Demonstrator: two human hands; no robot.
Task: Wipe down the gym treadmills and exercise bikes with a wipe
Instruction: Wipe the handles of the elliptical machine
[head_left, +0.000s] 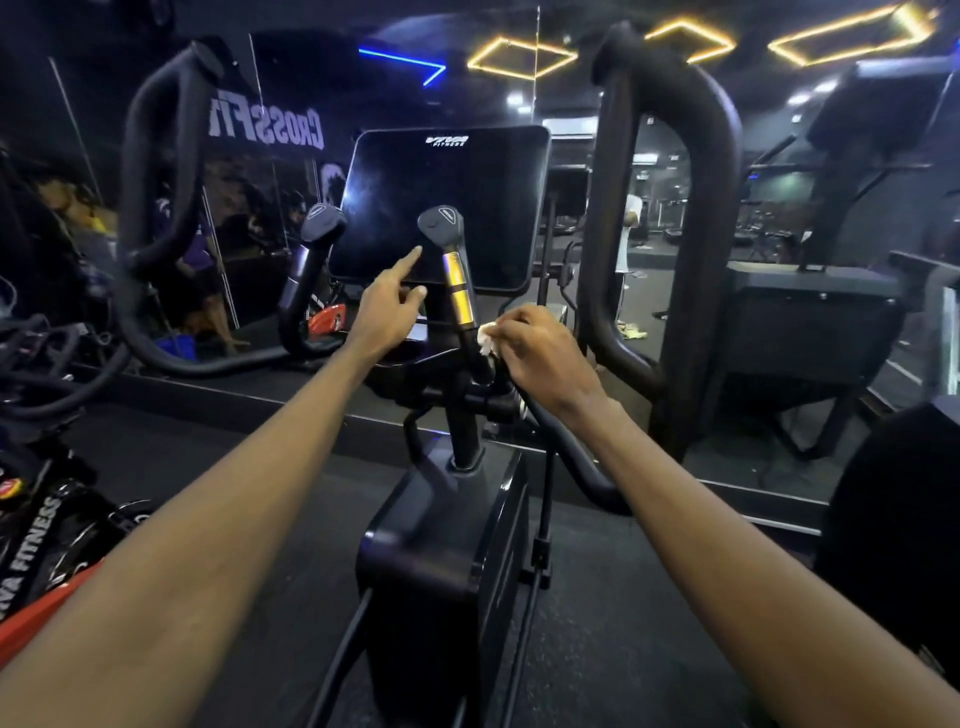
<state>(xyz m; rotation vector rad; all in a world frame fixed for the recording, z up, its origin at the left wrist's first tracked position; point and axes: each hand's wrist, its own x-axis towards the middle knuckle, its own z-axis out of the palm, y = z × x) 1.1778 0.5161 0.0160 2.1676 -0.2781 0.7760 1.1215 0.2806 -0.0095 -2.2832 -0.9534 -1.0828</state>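
Observation:
A black exercise machine (441, 545) stands straight ahead, with a dark console screen (467, 197) and two short grips, one (317, 234) at left and one (449, 244) at right with gold sensor bands. My left hand (387, 306) reaches to the screen's lower edge, its index finger stretched out and pointing at the glass. My right hand (540, 353) holds a white wipe (485, 338) against the lower shaft of the right grip. Most of the wipe is hidden under my fingers.
Tall black swing handles rise at left (156, 171) and right (670, 218). A mirror wall behind reflects the gym. A spin bike (41, 519) stands at far left and another machine (810, 322) at right. Dark rubber floor (260, 467) lies around the base.

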